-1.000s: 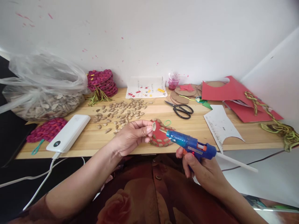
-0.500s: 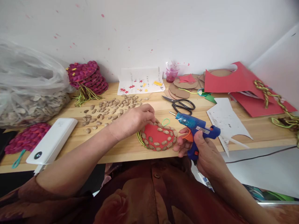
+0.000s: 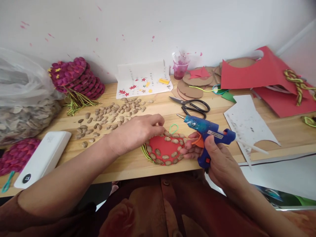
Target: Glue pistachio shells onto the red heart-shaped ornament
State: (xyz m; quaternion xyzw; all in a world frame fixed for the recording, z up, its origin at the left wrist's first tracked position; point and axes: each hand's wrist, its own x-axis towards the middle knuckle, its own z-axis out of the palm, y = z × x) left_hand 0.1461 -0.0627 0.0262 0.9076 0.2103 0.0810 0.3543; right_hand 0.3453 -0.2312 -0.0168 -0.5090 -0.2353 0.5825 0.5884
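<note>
My left hand [image 3: 144, 130] is over the upper left rim of a red disc [image 3: 160, 146], its fingertips bent together at the edge; whatever they pinch is hidden. Brown shells or beans run round the disc, partly in two rows, with a green loop [image 3: 173, 128] at its top and green strings [image 3: 146, 153] at its left. My right hand [image 3: 214, 154] grips a blue glue gun [image 3: 203, 128], nozzle pointing left, above the table right of the disc. Some of its fingers reach to the disc's right edge.
Loose brown pieces [image 3: 108, 113] lie left of black scissors [image 3: 195, 107]. A power bank [image 3: 43, 159], a plastic bag [image 3: 22, 95] and stacked purple discs [image 3: 76, 77] stand left. Behind are a paper sheet [image 3: 128, 72] and pink cup [image 3: 180, 67]; red card [image 3: 247, 77] lies right.
The view has shifted somewhat. My left hand stays at the disc's upper left rim with its fingers slightly lower, and my right hand still holds the glue gun.
</note>
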